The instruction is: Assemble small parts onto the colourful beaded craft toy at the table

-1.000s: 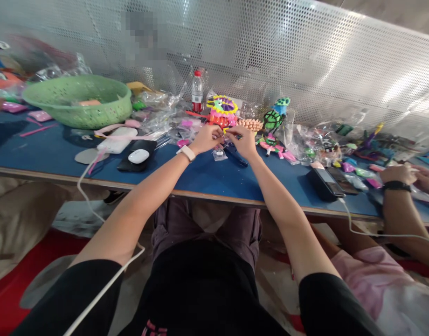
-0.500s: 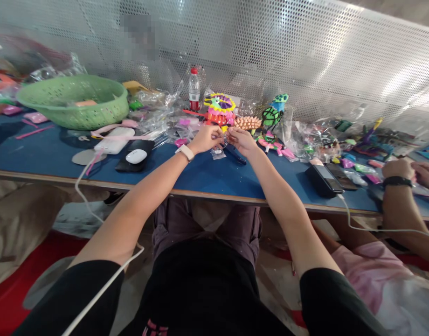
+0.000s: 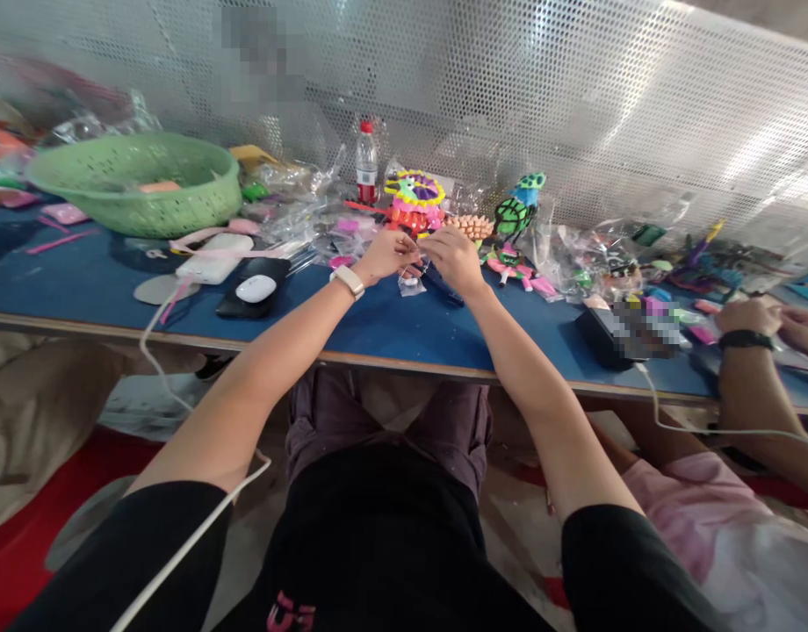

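Fingers (image 3: 407, 248) of my left hand (image 3: 380, 259) and those of my right hand (image 3: 459, 261): curled, tips drawn toward each other above the blue table (image 3: 391, 329). Head view: tips nearly meeting. Whether a small piece is pinched there, I cannot tell; the spot is too small and partly covered by my knuckles.

Same view, positions relative to the fingers. Modelled figure (image 3: 418, 195), yellow-edged purple disc over pink and red, stands just beyond my fingertips, upright, its lower part partly hidden by my hands. Small clear bag (image 3: 411, 286) lies on the near side, just below the fingertips. Dark blue object (image 3: 447, 290) lies partly under my right hand; contact unclear. Peach spiky piece (image 3: 471, 226) sits behind my right knuckles.

Surroundings: red-capped bottle (image 3: 366, 167) behind, left of the figure; green basket (image 3: 154, 215) well off to the left; at far right, another person's hand (image 3: 750, 318) with a dark wristband.
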The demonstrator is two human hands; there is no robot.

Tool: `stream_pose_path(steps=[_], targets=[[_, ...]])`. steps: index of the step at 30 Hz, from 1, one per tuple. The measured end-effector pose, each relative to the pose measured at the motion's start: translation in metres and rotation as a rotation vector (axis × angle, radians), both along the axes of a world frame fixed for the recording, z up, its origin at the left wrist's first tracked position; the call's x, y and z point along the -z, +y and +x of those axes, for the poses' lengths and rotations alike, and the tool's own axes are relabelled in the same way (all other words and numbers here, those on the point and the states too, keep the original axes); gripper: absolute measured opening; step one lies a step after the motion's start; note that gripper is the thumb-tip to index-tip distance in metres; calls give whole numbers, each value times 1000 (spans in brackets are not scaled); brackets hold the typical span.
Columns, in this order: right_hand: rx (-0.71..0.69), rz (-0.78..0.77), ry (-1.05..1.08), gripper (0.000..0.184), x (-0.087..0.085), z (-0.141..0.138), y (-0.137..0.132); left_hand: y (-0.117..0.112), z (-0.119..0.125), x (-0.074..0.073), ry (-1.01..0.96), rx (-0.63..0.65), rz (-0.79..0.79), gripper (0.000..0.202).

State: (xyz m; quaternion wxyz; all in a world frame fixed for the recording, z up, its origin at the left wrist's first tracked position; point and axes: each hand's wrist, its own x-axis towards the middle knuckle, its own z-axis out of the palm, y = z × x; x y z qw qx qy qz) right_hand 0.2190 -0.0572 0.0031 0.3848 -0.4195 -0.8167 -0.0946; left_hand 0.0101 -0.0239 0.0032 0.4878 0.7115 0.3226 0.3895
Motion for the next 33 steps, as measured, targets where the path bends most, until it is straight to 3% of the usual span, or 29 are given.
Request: stream_pose_path(steps=[2,5,9,13,15,17,21,24,27,30,32,33], targets=[[-21,1,7,25,1,-1,2,4,-1,2,-6,10,25,22],[17,-106,276,18,0,-5,6,9,-3,2,14,37,115,25],[-32,-461,774,9,-4,-8,10,10,-4,-1,67,21,239,26],[-103,-793,1033,15,-5,-3,8,4,-1,-3,63,54,212,23],[-103,-798,1029,14,-5,0,6,1,0,-4,56,58,179,23],[-81,-664,922,11,-6,0,4,-1,1,-4,55,39,147,22],[-17,-302,488,6,-8,-2,-1,-3,0,-3,38,16,24,19],[19,-161,173,13,-9,-6,-4,-2,0,-2,12,8,-32,20],[44,-84,165,15,-9,-8,-5,-1,0,-3,4,-23,-39,17],[-62,-128,419,18,-16,-4,-8,0,-1,-3,-3,-62,-40,15],[-251,-323,535,33,-24,2,-14,1,-1,-4,-11,-88,-32,16],[-379,-496,507,41,-29,5,-20,1,-2,-4,-15,-100,-25,16]])
